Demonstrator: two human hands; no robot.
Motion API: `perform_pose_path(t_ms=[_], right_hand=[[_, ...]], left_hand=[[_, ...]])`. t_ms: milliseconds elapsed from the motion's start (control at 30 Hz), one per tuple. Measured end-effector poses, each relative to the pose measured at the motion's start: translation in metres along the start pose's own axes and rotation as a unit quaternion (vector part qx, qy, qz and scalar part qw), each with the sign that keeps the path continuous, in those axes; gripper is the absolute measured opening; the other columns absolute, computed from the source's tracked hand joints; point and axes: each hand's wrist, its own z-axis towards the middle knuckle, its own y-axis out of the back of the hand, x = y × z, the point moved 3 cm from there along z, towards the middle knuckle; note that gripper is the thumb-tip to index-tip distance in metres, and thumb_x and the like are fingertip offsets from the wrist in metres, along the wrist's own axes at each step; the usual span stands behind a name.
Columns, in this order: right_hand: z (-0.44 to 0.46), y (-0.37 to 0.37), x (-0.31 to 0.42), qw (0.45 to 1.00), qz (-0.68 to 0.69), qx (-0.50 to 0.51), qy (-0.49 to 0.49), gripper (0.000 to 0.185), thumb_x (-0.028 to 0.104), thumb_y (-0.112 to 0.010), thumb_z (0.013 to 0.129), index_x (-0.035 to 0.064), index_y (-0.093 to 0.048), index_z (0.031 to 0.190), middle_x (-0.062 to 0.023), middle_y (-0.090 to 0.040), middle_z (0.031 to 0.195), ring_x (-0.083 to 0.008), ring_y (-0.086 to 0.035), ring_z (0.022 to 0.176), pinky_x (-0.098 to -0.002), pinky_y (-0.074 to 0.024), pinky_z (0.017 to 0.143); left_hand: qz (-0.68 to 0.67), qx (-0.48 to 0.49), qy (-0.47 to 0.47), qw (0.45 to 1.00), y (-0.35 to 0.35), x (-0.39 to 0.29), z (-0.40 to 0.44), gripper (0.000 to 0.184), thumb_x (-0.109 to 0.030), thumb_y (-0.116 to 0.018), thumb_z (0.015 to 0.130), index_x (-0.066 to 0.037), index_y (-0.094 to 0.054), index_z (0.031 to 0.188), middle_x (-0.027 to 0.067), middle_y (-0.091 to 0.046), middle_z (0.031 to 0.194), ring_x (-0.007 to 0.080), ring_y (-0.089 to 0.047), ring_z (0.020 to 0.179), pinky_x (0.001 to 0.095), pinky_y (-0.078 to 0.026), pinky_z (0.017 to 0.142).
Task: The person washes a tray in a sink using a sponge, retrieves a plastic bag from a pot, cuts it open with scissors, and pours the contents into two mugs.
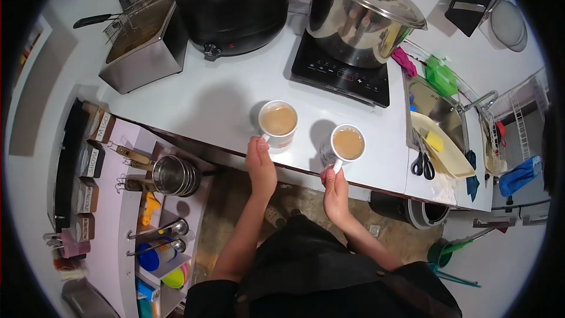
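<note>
Two white mugs filled with a light brown milky drink are at the front of the white counter. My left hand [260,162] is closed on the handle of the left mug [281,139]. The handle of the right mug [348,141] is gripped by my right hand [335,191], near the counter's front edge. Both mugs are upright. Whether their bases touch the counter is hard to make out.
Behind the mugs stands a large lidded steel pot [353,17] on a black induction cooker [335,76]. A black soup kettle [232,6] and a steel deep fryer [144,62] are at back left. Scissors [422,165] lie by the sink [435,103].
</note>
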Motion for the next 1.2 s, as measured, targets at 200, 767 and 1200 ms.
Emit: perform_pose_path(t_ms=[200,767,1200], right_hand=[[0.019,-0.007,0.012,0.992,-0.046,0.114,0.018,0.031,0.026,-0.033,0.102,0.0025,-0.043,0.086,-0.0053,-0.046,0.070,-0.0149,-0.041,0.065,-0.0301,-0.0387,0.061],[0.073,-0.065,0.027,0.954,-0.007,0.288,0.082,0.028,0.025,-0.036,0.101,0.0037,-0.048,0.087,-0.0059,-0.049,0.073,-0.0153,-0.046,0.068,-0.0305,-0.0401,0.062],[-0.047,-0.124,-0.010,0.720,-0.110,0.653,0.209,0.022,-0.001,-0.063,0.076,0.0047,-0.057,0.097,-0.0080,-0.049,0.088,-0.0133,-0.046,0.062,-0.0268,-0.0400,0.054]], left_hand=[[-0.038,-0.042,-0.012,0.998,0.021,0.001,0.008,0.027,-0.021,-0.036,0.101,-0.002,-0.042,0.083,0.0040,-0.038,0.074,0.0143,-0.037,0.071,0.0282,-0.037,0.068],[-0.019,-0.193,-0.003,0.981,0.033,0.012,0.014,0.022,-0.019,-0.040,0.098,-0.002,-0.049,0.086,0.0102,-0.047,0.075,0.0216,-0.046,0.071,0.0329,-0.039,0.068],[0.371,-0.264,0.260,0.852,0.185,0.104,-0.255,0.026,-0.026,-0.057,0.084,-0.020,-0.056,0.110,0.0114,-0.050,0.110,0.0325,-0.047,0.100,0.0471,-0.043,0.082]])
